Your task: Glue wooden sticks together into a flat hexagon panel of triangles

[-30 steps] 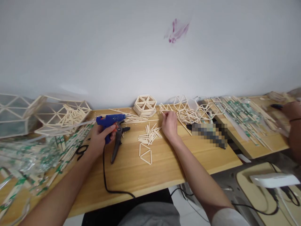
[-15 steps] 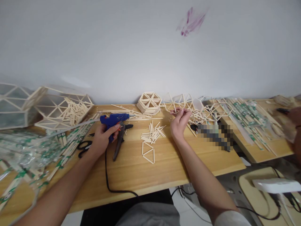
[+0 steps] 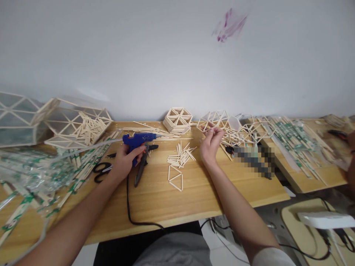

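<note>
My left hand [image 3: 124,160] is wrapped round a blue glue gun [image 3: 137,140], whose nozzle points right. A pair of dark-handled pliers [image 3: 142,166] lies just beside it, and black scissors [image 3: 101,170] are near my left wrist. My right hand [image 3: 212,146] is at the back of the table, its fingers curled at the near left edge of an open lattice frame of thin wooden sticks [image 3: 216,120]. The fingertips partly hide the contact. Between my hands lie a loose pile of short sticks [image 3: 181,156] and sticks laid out as joined triangles [image 3: 175,178].
A hexagonal stack of stick frames [image 3: 178,120] stands against the wall. On the left are lattice panels [image 3: 63,123] holding short sticks, and wrapped stick packets [image 3: 36,177]. More packets [image 3: 291,142] lie right. The gun's black cord [image 3: 129,207] crosses the front edge. Another person's hand [image 3: 351,140] shows far right.
The lattice frame by my right hand has tipped lower, and its outline has shifted. My left hand keeps its grip on the glue gun. The view has turned slightly.
</note>
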Demonstrator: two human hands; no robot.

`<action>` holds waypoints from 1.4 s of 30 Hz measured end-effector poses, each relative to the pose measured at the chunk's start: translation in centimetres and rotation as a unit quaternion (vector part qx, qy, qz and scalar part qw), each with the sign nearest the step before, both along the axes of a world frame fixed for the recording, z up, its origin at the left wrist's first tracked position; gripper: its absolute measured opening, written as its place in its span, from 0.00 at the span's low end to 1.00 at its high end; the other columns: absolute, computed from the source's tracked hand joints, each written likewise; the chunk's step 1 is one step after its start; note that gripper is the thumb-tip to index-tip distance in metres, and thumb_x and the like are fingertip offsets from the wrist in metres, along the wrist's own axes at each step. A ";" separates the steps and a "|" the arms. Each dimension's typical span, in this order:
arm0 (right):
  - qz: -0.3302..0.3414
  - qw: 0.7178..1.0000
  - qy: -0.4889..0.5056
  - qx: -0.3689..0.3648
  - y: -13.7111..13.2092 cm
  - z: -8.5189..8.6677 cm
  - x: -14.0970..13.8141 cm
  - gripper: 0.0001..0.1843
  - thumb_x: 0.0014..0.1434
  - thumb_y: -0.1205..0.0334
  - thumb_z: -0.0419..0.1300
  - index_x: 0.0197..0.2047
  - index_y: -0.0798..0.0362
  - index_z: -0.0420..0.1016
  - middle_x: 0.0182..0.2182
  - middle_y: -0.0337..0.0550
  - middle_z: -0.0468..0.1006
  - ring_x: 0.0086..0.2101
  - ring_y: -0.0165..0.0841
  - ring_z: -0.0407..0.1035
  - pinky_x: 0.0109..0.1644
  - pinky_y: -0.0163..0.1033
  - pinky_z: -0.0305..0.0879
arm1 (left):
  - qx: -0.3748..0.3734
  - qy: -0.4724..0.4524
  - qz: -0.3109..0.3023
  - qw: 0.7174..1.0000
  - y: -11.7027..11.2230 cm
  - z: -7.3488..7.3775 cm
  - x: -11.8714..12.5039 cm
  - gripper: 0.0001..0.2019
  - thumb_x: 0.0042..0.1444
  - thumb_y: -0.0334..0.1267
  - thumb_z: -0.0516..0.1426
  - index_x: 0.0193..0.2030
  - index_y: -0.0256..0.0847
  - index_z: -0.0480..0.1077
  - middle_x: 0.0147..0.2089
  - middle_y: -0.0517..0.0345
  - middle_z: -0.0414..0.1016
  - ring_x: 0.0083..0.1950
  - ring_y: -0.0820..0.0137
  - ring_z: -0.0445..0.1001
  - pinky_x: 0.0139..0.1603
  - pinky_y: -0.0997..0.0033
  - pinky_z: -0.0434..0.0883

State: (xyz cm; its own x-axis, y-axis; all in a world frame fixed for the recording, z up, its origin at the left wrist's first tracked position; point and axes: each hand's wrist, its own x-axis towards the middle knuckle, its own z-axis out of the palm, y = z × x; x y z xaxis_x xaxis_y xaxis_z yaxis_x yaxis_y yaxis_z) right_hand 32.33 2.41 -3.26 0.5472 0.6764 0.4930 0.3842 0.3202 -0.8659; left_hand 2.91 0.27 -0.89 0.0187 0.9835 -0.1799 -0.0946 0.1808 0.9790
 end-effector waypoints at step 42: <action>-0.037 0.993 -0.048 -0.102 0.6 -0.7 1.4 0.16 0.55 0.55 0.54 0.46 0.51 0.65 0.41 0.48 0.74 0.42 0.42 0.70 0.50 0.48 0.70 | -0.012 -0.029 -0.005 0.999 0.7 0.0 -0.6 0.14 0.46 0.45 0.68 0.33 0.39 0.73 0.20 0.64 0.66 0.20 0.75 0.63 0.17 0.77 0.59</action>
